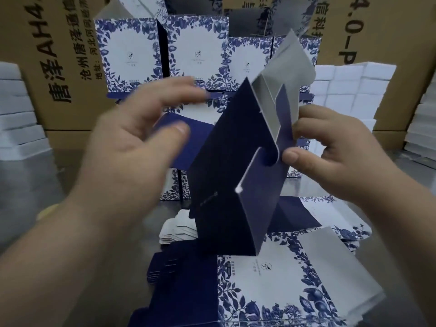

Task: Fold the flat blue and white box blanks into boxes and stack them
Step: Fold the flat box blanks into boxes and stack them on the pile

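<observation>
A half-folded box hangs in mid-air at the centre, dark blue outside, grey inside, its end flaps sticking up. My right hand pinches its right edge by a blue flap, thumb in front. My left hand is to its left with fingers spread and nearly straight; its thumb lies against a blue side flap. Folded blue and white floral boxes stand stacked in rows behind. Flat blanks lie in a pile on the table below the box.
Large brown cartons with printed text form the back wall. White foam blocks are stacked at the left and the right. A small pile of white card inserts lies on the grey table.
</observation>
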`<act>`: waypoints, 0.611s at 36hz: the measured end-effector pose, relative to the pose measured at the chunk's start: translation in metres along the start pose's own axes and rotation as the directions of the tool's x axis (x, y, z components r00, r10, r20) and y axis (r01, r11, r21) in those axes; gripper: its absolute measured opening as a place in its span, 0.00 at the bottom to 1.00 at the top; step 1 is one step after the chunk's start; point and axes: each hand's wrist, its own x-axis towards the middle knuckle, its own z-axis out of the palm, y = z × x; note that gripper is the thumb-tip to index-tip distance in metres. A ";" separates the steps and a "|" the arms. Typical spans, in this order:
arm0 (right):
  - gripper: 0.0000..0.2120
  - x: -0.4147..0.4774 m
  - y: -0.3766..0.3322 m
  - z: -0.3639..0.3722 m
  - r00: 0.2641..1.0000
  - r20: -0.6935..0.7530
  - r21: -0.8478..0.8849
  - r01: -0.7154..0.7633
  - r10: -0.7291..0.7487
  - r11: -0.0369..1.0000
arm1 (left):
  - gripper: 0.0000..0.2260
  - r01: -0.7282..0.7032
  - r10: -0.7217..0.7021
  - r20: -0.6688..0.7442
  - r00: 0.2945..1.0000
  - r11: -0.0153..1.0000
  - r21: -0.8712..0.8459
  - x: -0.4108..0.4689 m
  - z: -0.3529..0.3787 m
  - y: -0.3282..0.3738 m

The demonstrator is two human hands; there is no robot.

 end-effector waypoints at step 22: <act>0.33 0.001 -0.001 0.013 0.999 -0.009 0.010 -0.030 0.030 0.999 | 0.11 -0.144 0.116 0.216 0.970 0.982 0.119 -0.001 0.012 0.029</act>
